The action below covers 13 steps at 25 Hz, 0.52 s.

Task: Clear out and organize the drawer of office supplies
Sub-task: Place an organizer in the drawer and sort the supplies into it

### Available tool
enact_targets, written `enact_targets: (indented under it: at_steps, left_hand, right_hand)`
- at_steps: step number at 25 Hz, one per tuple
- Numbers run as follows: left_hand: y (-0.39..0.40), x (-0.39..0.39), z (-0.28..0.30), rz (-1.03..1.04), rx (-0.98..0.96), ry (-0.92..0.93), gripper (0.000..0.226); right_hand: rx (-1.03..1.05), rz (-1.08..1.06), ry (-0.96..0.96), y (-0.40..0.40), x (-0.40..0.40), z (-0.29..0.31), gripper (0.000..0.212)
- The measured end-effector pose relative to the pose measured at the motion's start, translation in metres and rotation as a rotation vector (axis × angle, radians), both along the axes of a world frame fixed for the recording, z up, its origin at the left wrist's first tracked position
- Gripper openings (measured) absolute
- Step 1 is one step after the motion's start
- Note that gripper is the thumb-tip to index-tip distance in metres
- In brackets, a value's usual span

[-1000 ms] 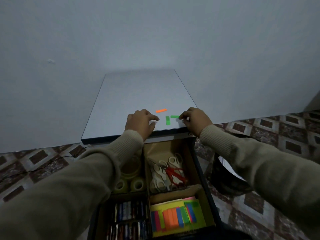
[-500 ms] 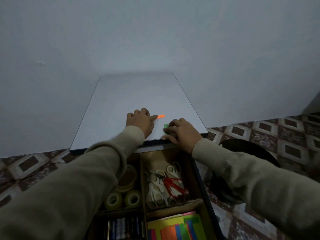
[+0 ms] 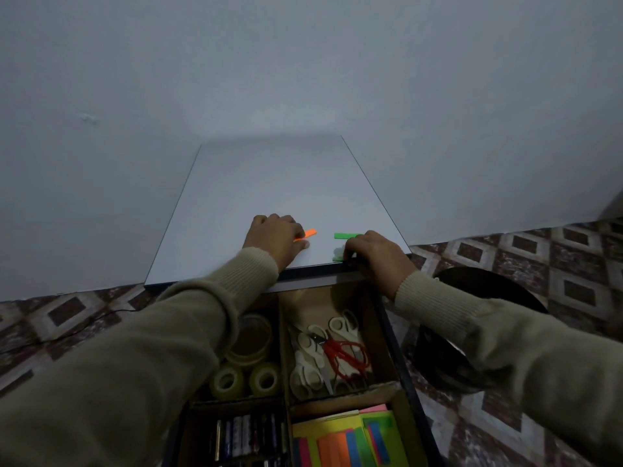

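Observation:
On the white desk top (image 3: 269, 183), my left hand (image 3: 274, 239) pinches one end of an orange sticky strip (image 3: 308, 234). A green strip (image 3: 347, 235) lies flat on the desk just beyond my right hand (image 3: 374, 256), whose curled fingers pinch a second green strip (image 3: 337, 257) at the desk's front edge. Below them the open drawer (image 3: 392, 335) is split into cardboard compartments holding tape rolls (image 3: 246, 379), scissors (image 3: 332, 355), batteries (image 3: 247, 434) and coloured sticky notes (image 3: 350, 439).
A round black bin (image 3: 485, 288) stands on the patterned tile floor to the right of the drawer. A plain wall rises behind the desk. A thin cable (image 3: 84, 325) runs across the floor at the left.
My right hand slid right along the front edge, uncovering the flat green strip. My left hand now holds the orange strip at its tip. The view shifted slightly.

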State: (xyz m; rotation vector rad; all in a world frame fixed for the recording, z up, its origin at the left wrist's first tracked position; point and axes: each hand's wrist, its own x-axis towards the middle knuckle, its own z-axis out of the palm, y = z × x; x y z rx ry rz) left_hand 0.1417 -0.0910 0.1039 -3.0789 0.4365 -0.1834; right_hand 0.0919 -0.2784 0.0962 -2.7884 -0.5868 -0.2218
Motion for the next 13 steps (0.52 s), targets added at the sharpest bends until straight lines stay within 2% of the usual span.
enact_targets:
  at_steps: [4,6,9,13]
  left_hand:
    - [0.001,-0.011,0.005,0.016,-0.093,0.000,0.024]
    - [-0.001,-0.014,0.008,0.066,-0.196,0.042,0.019]
    - [-0.003,-0.008,0.015,0.138,-0.335,0.176,0.022]
    - [-0.003,-0.001,0.018,0.159,-0.378,0.290,0.027]
  right_hand:
    - [0.325,-0.240,0.056,-0.013,0.017,0.010,0.007]
    - [0.367,-0.310,0.150,-0.012,0.031,0.019,0.006]
    - [0.262,-0.332,0.232,-0.003,0.047,0.027,0.013]
    - [0.013,-0.334,0.277,0.008,0.067,0.024,0.028]
